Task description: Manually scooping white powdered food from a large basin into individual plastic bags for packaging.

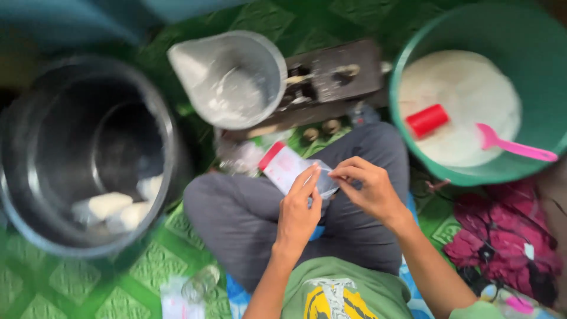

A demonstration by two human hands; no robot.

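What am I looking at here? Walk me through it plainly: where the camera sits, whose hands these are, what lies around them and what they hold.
There is one picture, taken by a camera worn on a person's head and looking down at their lap. The person sits cross-legged on a green patterned mat. No machine is involved, only two bare hands. The left hand and the right hand together pinch a small clear plastic bag with a red strip at one end, held above the knees. To the left stands a big dark metal pot with a few pale packets inside. Ahead is a grey jug smeared with white, next to a dark wooden block. To the right, a green basin holds white powder, a red cup and a pink scoop. The picture is somewhat blurred.
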